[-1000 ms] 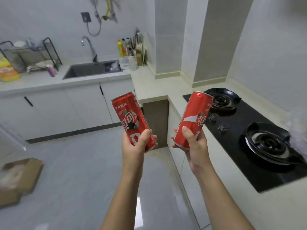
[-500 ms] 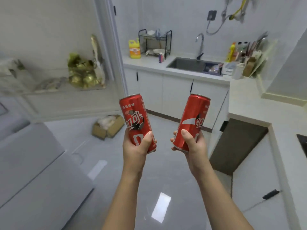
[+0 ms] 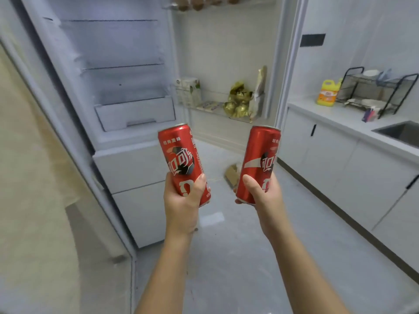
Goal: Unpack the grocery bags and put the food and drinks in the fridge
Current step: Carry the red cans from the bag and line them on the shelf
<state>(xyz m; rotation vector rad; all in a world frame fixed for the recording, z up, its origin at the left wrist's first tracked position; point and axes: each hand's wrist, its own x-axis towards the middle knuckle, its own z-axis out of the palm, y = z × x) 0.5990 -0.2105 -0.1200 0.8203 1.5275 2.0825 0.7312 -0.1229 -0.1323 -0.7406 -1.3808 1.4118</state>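
Red left can — left hand fingers clamped, mostly hidden behind; right can — right hand likewise.

The fridge door shelf holds a carton, a flat packet and seemingly gold-wrapped sweets.

I'm standing in a home kitchen — a small, white one. The fridge in front of me is open, with glass shelves and a drawer inside, and a carton and gold-wrapped packets in its door rack. To my right a table runs over white cupboards (black handles), carrying a steel sink, a wire dish rack and a yellow plastic jug.
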